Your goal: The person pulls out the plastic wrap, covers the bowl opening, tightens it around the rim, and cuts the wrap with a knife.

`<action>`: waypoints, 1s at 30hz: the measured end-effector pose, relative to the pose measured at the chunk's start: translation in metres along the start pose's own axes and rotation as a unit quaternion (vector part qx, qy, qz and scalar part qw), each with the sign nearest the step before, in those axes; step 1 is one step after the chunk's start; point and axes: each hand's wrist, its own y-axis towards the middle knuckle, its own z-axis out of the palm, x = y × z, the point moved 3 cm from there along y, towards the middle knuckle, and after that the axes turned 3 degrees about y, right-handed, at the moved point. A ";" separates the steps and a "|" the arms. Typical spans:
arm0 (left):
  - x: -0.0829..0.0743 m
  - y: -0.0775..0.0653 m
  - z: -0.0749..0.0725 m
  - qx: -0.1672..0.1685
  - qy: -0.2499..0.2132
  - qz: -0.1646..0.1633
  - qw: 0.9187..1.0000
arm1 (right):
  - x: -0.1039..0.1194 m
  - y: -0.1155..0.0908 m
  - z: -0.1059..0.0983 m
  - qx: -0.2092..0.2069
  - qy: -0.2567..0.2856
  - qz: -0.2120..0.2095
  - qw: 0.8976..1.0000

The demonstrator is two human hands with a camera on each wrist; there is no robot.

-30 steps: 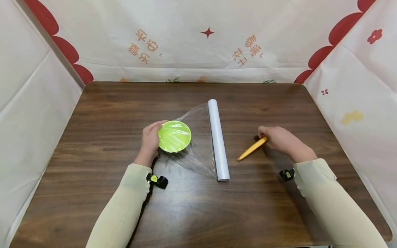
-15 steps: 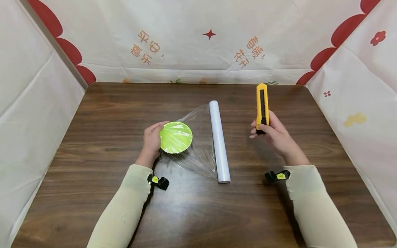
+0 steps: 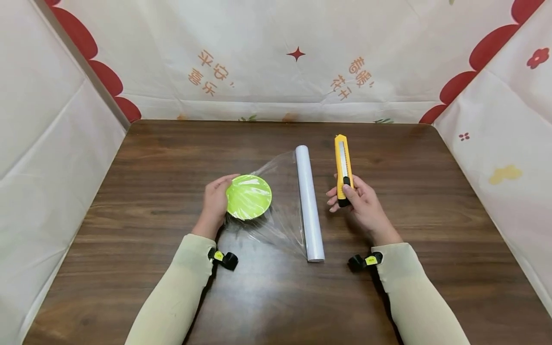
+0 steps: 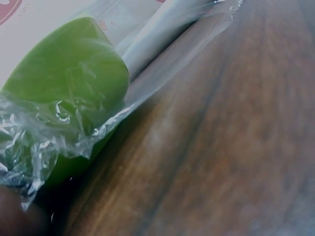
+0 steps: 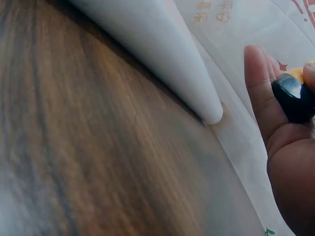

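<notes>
Cream cloth with red scallops walls in three sides of the brown wooden desk (image 3: 129, 201). From the head view, the left hand (image 3: 214, 203) cups the left rim of a green plate (image 3: 249, 196) at mid-desk, its grip curled round that edge through the clear film (image 3: 280, 211) stretched over the plate. The film runs right to a white roll (image 3: 308, 201) lying near-to-far just beside the plate. The right hand (image 3: 360, 206) holds a yellow utility knife (image 3: 343, 165) by its black end, tip pointing far. A second ago that knife lay slanted on the desk, well right of the roll; half a second ago it was raised but further right. Now it stands close alongside the roll, so the cutting of the film looks about to start, though the sheet remains joined to the roll.

Left wrist view: the green plate (image 4: 69, 83) fills the left, crinkled film (image 4: 59, 132) bunched over its near edge, the roll (image 4: 162, 34) behind.

Right wrist view: the roll's (image 5: 162, 54) end lies on the desk (image 5: 98, 162), and fingers (image 5: 261, 93) wrap the knife's black butt (image 5: 294, 98).
</notes>
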 end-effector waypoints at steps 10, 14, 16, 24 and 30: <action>-0.001 -0.002 0.001 0.001 -0.001 0.015 1.000 | 0.003 -0.003 -0.001 -0.070 -0.050 0.014 0.996; -0.002 -0.001 0.001 0.001 0.003 0.016 1.000 | 0.010 -0.004 0.002 -0.100 -0.069 0.017 0.992; -0.002 -0.001 0.002 -0.001 0.003 0.019 1.000 | 0.012 -0.004 0.003 -0.121 -0.081 0.023 0.989; -0.003 -0.001 0.004 0.001 -0.005 0.023 1.000 | 0.006 -0.006 -0.005 -0.218 -0.140 0.033 0.965; -0.002 -0.003 0.002 -0.007 0.014 0.020 1.000 | -0.002 -0.009 -0.009 -0.296 -0.143 0.032 0.944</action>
